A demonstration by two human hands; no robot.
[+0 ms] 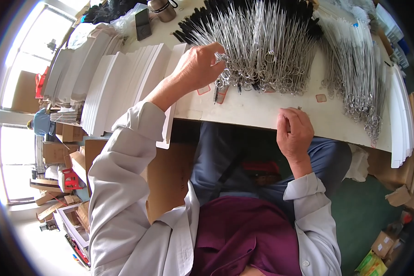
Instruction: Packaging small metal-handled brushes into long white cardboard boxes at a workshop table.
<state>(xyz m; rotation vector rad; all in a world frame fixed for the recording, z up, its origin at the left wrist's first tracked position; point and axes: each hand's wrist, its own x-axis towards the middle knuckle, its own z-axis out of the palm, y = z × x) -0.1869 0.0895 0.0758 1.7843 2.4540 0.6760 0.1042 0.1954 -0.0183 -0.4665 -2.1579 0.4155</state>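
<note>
A dense heap of wire-handled brushes (pixel 267 50) lies across the middle of the table, black bristles toward the far side and looped wire ends toward me. My left hand (pixel 200 66) reaches to the heap's left edge, thumb and fingers apart beside the wire loops; I see nothing clearly held. Below that hand, a small black-bristled tip (pixel 215 95) pokes out near the table's front. My right hand (pixel 295 133) is at the front edge of the table, fingers curled in and thumb drawn against them. No brush shows in it.
Stacked white card strips (pixel 119 83) fill the left side of the table. At right lies another bundle of wire brushes (pixel 359 73) with pale heads, beside white strips (pixel 400 119). A phone (pixel 143 25) and a metal flask (pixel 162 10) stand at the back left. Cardboard boxes (pixel 170 179) are below.
</note>
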